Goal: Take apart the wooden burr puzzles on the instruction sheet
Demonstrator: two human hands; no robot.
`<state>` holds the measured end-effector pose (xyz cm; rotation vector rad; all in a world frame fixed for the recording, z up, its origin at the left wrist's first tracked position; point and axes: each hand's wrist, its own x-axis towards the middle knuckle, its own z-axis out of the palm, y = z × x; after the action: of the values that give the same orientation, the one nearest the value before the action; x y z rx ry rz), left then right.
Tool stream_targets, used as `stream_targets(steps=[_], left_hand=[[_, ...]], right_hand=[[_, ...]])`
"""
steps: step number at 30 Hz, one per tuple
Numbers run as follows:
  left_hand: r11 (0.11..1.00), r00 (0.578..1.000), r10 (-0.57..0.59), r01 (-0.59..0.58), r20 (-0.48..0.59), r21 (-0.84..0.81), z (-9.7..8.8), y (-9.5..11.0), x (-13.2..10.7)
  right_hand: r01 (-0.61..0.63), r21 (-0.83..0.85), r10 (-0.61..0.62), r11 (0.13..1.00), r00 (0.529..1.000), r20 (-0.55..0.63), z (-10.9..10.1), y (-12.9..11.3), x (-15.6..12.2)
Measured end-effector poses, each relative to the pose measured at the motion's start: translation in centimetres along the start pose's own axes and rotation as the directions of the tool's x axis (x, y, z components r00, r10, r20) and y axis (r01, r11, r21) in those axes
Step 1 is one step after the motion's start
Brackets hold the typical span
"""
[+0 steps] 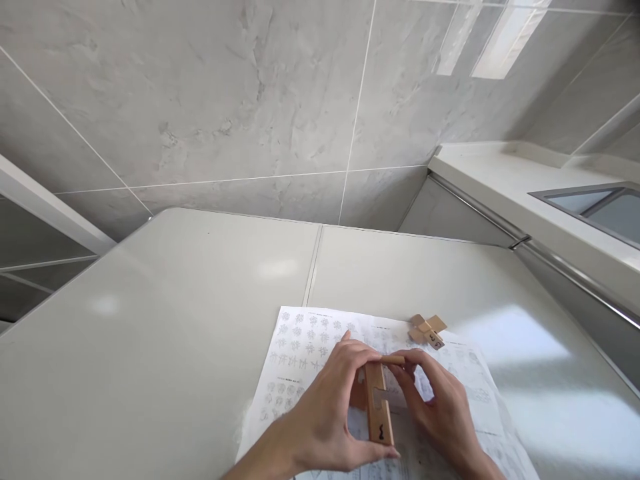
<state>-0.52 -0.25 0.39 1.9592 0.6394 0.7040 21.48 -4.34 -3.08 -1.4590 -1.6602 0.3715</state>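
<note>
My left hand (333, 407) grips a notched wooden puzzle piece (379, 421) between thumb and fingers, above the printed sheet. A dark mark shows near the piece's lower end, and a notch opens on its right side. Another brown wooden part lies behind it, partly hidden by my left hand. My right hand (435, 400) pinches a thin wooden stick (393, 360) at the top end of the notched piece; whether the two are joined I cannot tell. Beyond my right hand, a small cross-shaped wooden block assembly (427, 331) with a dark mark rests on the sheet.
Printed paper sheets (273, 373) with rows of small diagrams lie under my hands on a white table (165, 347). A seam (313, 267) crosses the tabletop. Behind stands a grey tiled wall (210, 100). A white counter with an inset sink (595, 200) is at the right.
</note>
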Motion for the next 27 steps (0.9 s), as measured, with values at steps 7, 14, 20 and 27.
stream_targets(steps=[7, 14, 20, 27], left_hand=[[0.926, 0.991, 0.112, -0.130, 0.072, 0.354, 0.2, -0.7, -0.3], [0.796, 0.961, 0.261, -0.267, 0.090, 0.544, 0.9, -1.0, -0.8], [0.848, 0.939, 0.335, -0.339, 0.084, 0.407, 1.5, -0.6, -0.9], [0.885, 0.971, 0.031, 0.083, -0.237, 0.459, 1.2, -1.2, -0.2]], right_hand=[[-0.125, 0.110, 0.116, 0.986, 0.990, 0.085, -0.2, 0.2, -0.5], [-0.217, 0.257, 0.201, 0.942, 0.976, 0.089, -0.4, -0.5, -0.1], [-0.406, 0.329, 0.414, 0.853, 0.909, 0.050, -1.1, -0.5, 1.0], [-0.487, 0.220, 0.460, 0.845, 0.873, 0.163, -0.4, -0.1, 0.8]])
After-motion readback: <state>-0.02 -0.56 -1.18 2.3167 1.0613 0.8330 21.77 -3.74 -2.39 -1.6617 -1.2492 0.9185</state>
